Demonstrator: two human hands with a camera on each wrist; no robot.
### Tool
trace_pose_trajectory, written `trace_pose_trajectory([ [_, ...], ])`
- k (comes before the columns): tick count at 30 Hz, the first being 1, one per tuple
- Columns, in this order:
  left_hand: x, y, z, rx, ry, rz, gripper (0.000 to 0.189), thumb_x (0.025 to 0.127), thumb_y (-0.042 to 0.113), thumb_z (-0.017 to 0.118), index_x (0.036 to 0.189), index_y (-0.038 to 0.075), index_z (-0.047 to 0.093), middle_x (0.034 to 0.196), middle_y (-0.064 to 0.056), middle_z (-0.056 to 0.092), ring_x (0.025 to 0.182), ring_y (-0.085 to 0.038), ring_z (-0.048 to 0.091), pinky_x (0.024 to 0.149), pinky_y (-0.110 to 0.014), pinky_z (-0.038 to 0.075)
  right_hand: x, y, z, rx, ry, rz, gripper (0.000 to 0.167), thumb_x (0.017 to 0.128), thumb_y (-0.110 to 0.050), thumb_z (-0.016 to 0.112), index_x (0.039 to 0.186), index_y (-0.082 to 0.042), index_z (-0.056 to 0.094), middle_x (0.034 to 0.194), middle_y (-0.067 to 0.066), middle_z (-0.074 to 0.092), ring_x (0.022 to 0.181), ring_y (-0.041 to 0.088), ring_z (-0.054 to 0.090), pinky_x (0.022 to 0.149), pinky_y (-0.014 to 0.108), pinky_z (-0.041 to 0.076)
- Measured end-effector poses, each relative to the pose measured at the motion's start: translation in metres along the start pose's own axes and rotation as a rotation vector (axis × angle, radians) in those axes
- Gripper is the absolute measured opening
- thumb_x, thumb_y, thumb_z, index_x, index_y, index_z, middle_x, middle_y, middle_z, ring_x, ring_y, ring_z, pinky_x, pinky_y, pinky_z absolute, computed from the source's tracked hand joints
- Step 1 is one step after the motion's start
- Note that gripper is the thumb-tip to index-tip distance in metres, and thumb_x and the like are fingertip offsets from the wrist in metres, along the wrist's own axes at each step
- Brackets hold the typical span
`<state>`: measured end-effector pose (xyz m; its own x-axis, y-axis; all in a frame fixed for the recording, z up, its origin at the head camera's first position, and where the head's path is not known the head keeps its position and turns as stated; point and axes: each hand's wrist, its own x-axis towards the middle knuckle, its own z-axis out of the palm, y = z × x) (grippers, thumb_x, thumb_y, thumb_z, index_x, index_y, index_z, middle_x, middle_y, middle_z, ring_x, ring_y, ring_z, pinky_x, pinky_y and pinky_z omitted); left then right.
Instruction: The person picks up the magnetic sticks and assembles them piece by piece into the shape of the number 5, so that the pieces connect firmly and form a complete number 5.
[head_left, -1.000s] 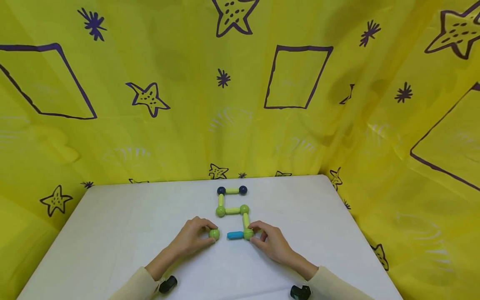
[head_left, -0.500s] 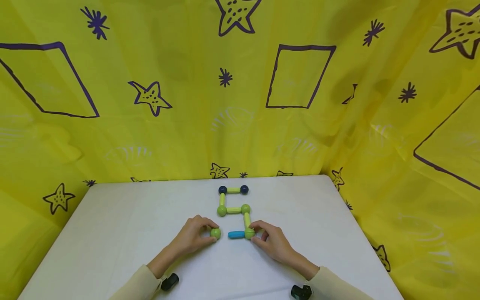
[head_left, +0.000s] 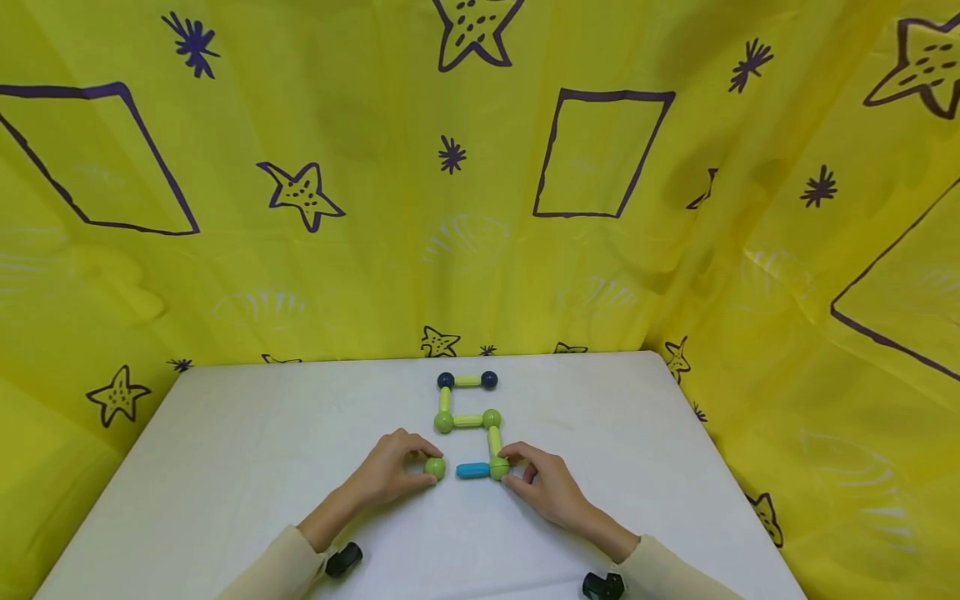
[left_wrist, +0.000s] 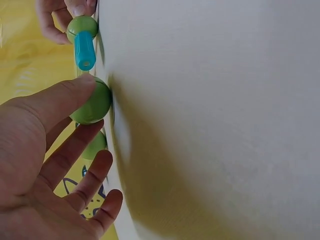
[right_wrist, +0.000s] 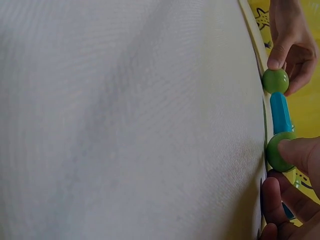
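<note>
Between thumb and fingertips, my left hand (head_left: 390, 475) pinches a loose green ball (head_left: 435, 468). A short gap separates that ball from the free end of a blue stick (head_left: 472, 471). The stick's other end joins a second green ball (right_wrist: 281, 152), which my right hand (head_left: 551, 487) pinches from the right side. From this ball a yellow-green stick (head_left: 494, 440) runs back to another green ball (head_left: 491, 418). Seen from the left wrist, the left thumb lies on top of the loose ball (left_wrist: 94, 106), and the blue stick (left_wrist: 85, 51) points toward it.
Farther back, the joined chain goes on through a yellow-green stick (head_left: 468, 422), a green ball (head_left: 444, 422) and two dark blue balls (head_left: 489, 380). All of it lies on a white-covered table (head_left: 262, 442). Yellow curtains (head_left: 360, 250) with star drawings hang behind and beside.
My left hand has shifted slightly to the right with its green ball, narrowing the gap to the blue stick. The right hand keeps its hold, and the chain looks the same.
</note>
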<state>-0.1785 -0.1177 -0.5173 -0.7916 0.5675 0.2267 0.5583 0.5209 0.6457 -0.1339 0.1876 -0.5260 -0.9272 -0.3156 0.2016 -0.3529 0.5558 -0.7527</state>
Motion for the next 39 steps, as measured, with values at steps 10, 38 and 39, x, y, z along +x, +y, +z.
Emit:
trace_pose_trajectory([
  [10, 0.005, 0.006, 0.002, -0.015, -0.036, -0.011, 0.027, 0.081, 0.014, 0.088, 0.107, 0.015, 0.079, 0.103, 0.009, 0.075, 0.092, -0.015, 0.059, 0.082, -0.032, 0.046, 0.001, -0.001, 0.000, -0.015, -0.007, 0.029, 0.032, 0.090, -0.009, 0.079, 0.119, -0.020, 0.069, 0.107, 0.000, 0.070, 0.066, 0.004, 0.052, 0.061, 0.022, 0.044],
  [38, 0.006, 0.008, 0.013, -0.046, -0.056, -0.034, 0.028, 0.083, 0.015, 0.087, 0.109, 0.015, 0.078, 0.103, 0.010, 0.072, 0.093, -0.014, 0.057, 0.083, -0.031, 0.047, -0.001, 0.000, 0.001, -0.015, -0.026, 0.028, 0.032, 0.092, -0.011, 0.078, 0.121, -0.020, 0.068, 0.110, 0.000, 0.071, 0.066, 0.004, 0.053, 0.062, 0.022, 0.045],
  [39, 0.006, 0.008, 0.013, -0.048, -0.056, -0.035, 0.028, 0.083, 0.015, 0.087, 0.110, 0.015, 0.078, 0.103, 0.010, 0.072, 0.093, -0.014, 0.057, 0.083, -0.031, 0.047, -0.001, 0.000, 0.001, -0.017, -0.025, 0.028, 0.032, 0.092, -0.011, 0.078, 0.121, -0.020, 0.068, 0.110, 0.000, 0.071, 0.066, 0.004, 0.053, 0.061, 0.022, 0.045],
])
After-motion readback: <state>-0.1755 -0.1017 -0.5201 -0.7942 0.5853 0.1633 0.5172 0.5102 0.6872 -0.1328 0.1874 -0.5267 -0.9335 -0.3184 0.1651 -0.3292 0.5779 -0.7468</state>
